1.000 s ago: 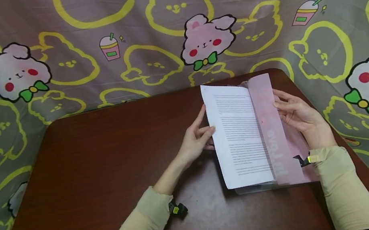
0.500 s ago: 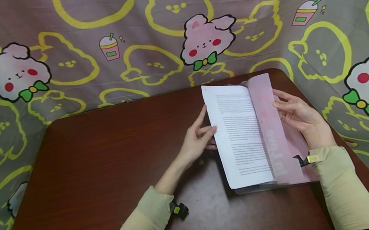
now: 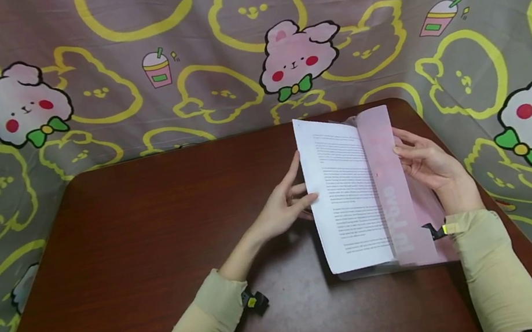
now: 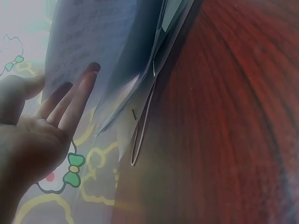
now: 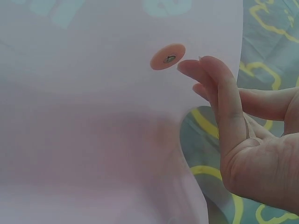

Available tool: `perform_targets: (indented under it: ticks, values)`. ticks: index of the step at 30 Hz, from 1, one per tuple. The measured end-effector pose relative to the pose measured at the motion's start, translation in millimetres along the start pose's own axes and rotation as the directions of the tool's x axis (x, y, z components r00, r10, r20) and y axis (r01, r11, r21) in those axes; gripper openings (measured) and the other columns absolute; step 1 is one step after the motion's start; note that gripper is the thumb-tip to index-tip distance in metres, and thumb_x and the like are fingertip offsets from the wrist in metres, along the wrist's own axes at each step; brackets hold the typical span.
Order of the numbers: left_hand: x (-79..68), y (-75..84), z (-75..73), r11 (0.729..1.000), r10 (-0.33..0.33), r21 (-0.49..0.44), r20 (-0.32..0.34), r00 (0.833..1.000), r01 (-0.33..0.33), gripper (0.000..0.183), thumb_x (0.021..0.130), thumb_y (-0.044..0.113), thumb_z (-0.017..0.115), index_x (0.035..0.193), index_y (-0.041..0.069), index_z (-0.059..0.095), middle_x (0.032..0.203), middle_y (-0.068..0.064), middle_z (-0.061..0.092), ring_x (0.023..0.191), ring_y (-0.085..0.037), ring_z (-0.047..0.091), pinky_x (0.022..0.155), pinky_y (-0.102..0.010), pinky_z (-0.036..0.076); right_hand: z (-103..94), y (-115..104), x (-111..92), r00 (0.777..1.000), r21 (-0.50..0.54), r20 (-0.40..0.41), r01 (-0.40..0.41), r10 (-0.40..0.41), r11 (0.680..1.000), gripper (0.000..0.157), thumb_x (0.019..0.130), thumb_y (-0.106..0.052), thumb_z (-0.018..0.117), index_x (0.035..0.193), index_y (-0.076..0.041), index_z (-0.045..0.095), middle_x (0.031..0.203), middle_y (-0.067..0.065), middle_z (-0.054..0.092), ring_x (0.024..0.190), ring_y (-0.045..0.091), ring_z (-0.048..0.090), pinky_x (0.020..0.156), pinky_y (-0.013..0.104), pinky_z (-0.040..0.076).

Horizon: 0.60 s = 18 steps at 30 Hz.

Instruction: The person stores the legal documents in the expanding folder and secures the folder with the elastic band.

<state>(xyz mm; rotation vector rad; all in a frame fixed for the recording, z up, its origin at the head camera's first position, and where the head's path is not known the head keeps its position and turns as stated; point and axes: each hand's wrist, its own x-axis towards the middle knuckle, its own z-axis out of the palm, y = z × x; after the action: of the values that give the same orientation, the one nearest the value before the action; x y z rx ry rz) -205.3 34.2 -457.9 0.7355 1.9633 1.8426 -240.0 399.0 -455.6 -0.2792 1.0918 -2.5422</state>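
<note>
Several printed sheets of paper [image 3: 347,193] stand tilted inside a pink translucent document folder [image 3: 393,197], with their left part showing. My left hand [image 3: 280,207] holds the sheets at their left edge, thumb on the printed side and fingers [image 4: 77,102] stretched behind. My right hand [image 3: 429,162] pinches the right edge of the folder's raised front cover, which bears pale reversed lettering. In the right wrist view, an orange round button [image 5: 167,57] with a metal centre sits on the pink cover beside those fingertips.
The folder lies toward the right side of a dark red-brown table [image 3: 161,236]. A loop of thin cord [image 4: 140,140] hangs from the folder in the left wrist view. A cartoon-printed cloth [image 3: 217,33] hangs behind and beside the table.
The left edge of the sheets has shifted slightly right. My left thumb has slid a little down along that edge. My right hand and the folder cover are almost still.
</note>
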Motion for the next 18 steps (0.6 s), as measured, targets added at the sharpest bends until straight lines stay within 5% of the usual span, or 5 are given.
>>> perform_targets:
  ticks: [6, 13, 18]
  values:
    - [-0.3, 1.3, 4.2, 1.0, -0.028, -0.006, -0.037, 0.999, 0.028, 0.096, 0.111, 0.001, 0.06, 0.178, 0.029, -0.002, 0.152, -0.033, 0.062, 0.114, -0.044, 0.078, 0.084, -0.067, 0.065, -1.0, 0.7, 0.3, 1.0, -0.012, -0.009, -0.004, 0.004, 1.0, 0.047, 0.112, 0.012, 0.034, 0.146, -0.007, 0.06, 0.122, 0.013, 0.079, 0.091, 0.022, 0.082, 0.075, 0.03, 0.067]
    - [-3.3, 11.7, 12.0, 0.987, -0.154, -0.061, -0.119, 0.981, 0.147, 0.094, 0.111, -0.003, 0.057, 0.178, 0.03, 0.002, 0.136, -0.038, 0.07, 0.064, -0.015, 0.075, 0.076, -0.064, 0.066, 0.4, 0.8, 0.5, 1.0, -0.011, -0.025, -0.007, 0.007, 1.0, 0.046, 0.112, 0.012, 0.038, 0.146, -0.007, 0.061, 0.123, 0.013, 0.079, 0.091, 0.022, 0.081, 0.077, 0.03, 0.067]
    - [-3.6, 14.1, 15.3, 0.98, -0.184, -0.095, -0.142, 0.972, 0.172, 0.095, 0.109, -0.008, 0.058, 0.179, 0.029, 0.005, 0.131, -0.041, 0.071, 0.058, -0.013, 0.073, 0.074, -0.063, 0.066, 0.7, 1.3, 0.5, 1.0, -0.017, -0.024, -0.009, 0.008, 1.0, 0.046, 0.112, 0.012, 0.037, 0.147, -0.007, 0.06, 0.122, 0.013, 0.079, 0.091, 0.022, 0.081, 0.077, 0.03, 0.067]
